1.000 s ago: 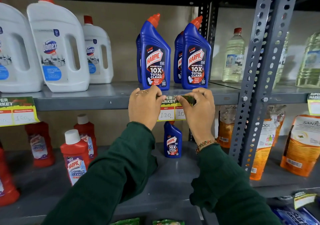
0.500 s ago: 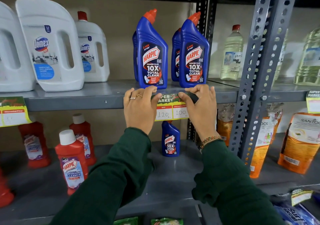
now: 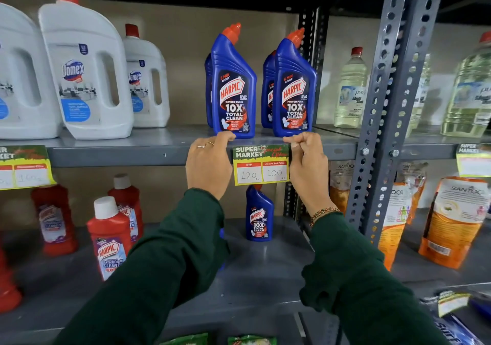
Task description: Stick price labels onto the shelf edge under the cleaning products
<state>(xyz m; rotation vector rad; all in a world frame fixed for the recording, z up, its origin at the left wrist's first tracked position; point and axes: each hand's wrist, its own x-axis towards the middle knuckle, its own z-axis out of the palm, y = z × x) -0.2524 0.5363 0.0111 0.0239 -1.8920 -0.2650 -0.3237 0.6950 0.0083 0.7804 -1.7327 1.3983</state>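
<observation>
Head view: two dark green sleeves rise from the bottom of the frame to one price label [image 3: 261, 164] at centre. The left hand [image 3: 208, 164] and right hand [image 3: 305, 162] pinch its upper corners with curled fingers against the grey shelf edge [image 3: 119, 156]. Just above stand two blue Harpic bottles [image 3: 233, 87] in front, with more behind; three white Domex jugs [image 3: 85, 73] fill the upper left.
</observation>
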